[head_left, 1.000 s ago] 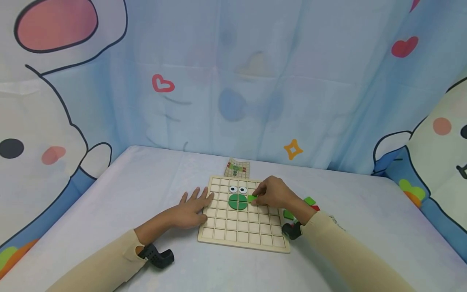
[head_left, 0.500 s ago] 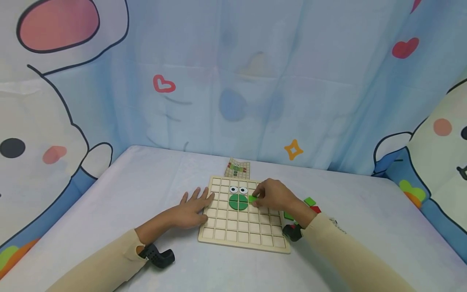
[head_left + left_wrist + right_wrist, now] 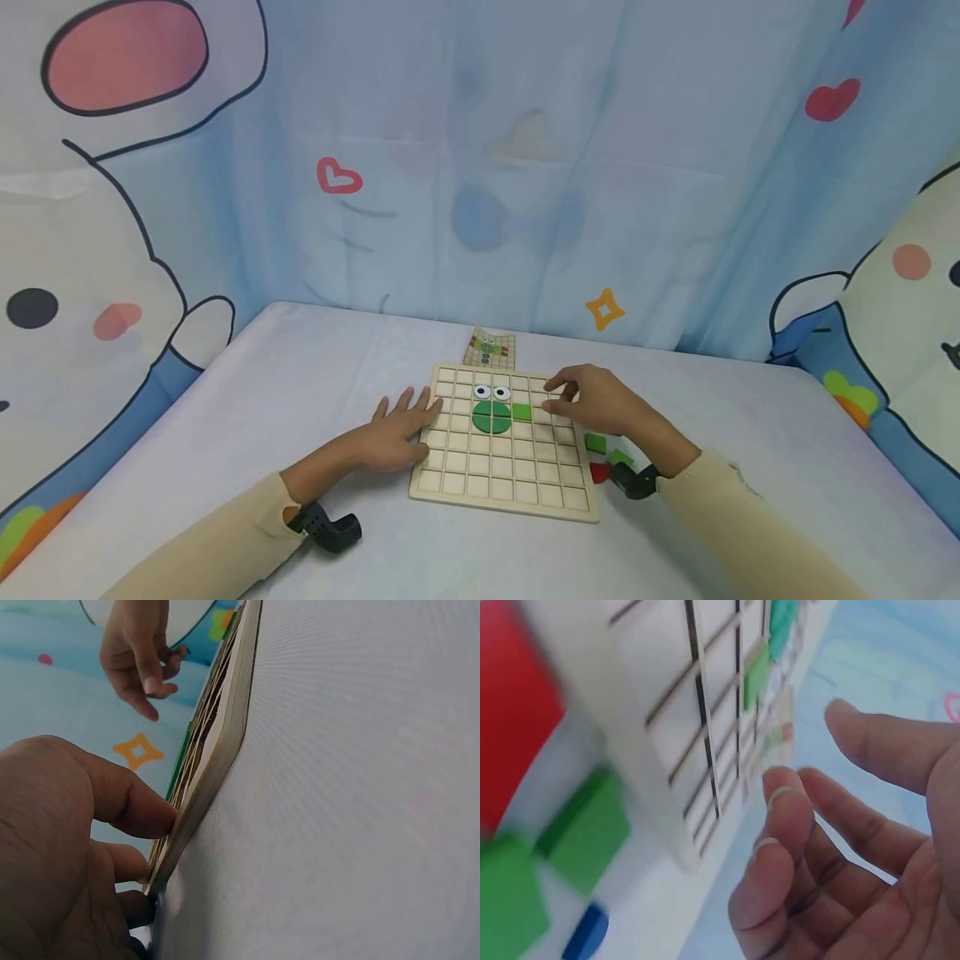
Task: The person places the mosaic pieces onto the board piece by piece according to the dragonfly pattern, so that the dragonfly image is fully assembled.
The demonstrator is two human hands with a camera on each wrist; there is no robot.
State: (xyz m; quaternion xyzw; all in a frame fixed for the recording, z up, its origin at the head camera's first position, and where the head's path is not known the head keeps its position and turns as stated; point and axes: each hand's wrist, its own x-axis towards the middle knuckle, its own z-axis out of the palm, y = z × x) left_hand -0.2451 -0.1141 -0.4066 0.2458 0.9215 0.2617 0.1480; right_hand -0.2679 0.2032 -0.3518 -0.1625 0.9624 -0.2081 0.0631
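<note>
A wooden grid board (image 3: 502, 493) lies on the table, with two eye pieces (image 3: 492, 392), a dark green disc (image 3: 491, 417) made of quarter pieces, and a light green square (image 3: 522, 412) beside the disc. My left hand (image 3: 392, 438) rests spread at the board's left edge; in the left wrist view its fingertips touch that edge. My right hand (image 3: 600, 402) hovers over the board's right part, thumb and fingers apart with nothing between them. The right wrist view shows this hand (image 3: 855, 847) empty and the green square (image 3: 756, 676) lying in the grid.
Right of the board lie loose green pieces (image 3: 596, 443) and a red piece (image 3: 599, 472), partly beside the black wrist camera (image 3: 634, 482). A small patterned card (image 3: 489, 348) stands or lies behind the board. A blue piece (image 3: 586, 931) shows in the right wrist view.
My right hand has let go of the light green square and moved right, leaving the square in the grid. The left hand stays at the board's edge.
</note>
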